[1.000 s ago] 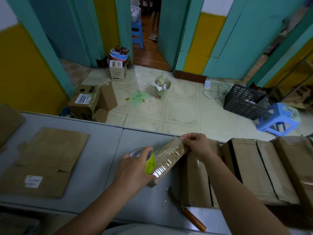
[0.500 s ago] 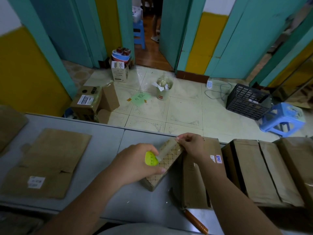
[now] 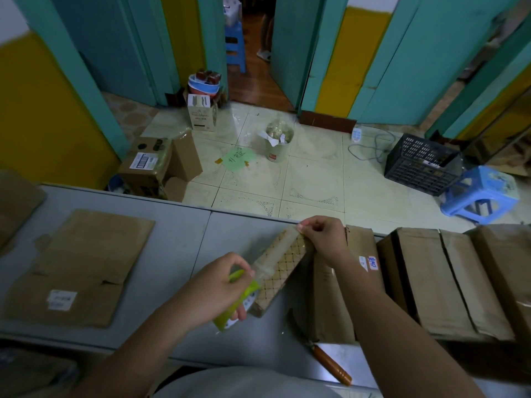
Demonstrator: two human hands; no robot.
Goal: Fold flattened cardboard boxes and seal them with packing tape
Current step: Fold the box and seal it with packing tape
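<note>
Sealing: strip (image 3: 274, 249) stretched taut along box (image 3: 287, 271).
Left hand (image 3: 212, 285), 7 o'clock: grip held tape roll (image 3: 248, 291).
Right hand (image 3: 324, 239), 1 o'clock: grip pinched strip end.

1. Green paper sheet (image 3: 238, 158) on the floor: dark handwritten Chinese characters, not surely legible.
2. Barcode label (image 3: 143, 161) on the open floor box (image 3: 135, 179): bars show, print too small.
3. White label (image 3: 61, 300) on the flat cardboard sheet (image 3: 86, 254): blurred.
4. Two small stickers (image 3: 368, 262) on the tabletop box (image 3: 330, 305), one with blue marks: unreadable.
5. White carton (image 3: 201, 113) by the doorway: dark print, unreadable.
</note>
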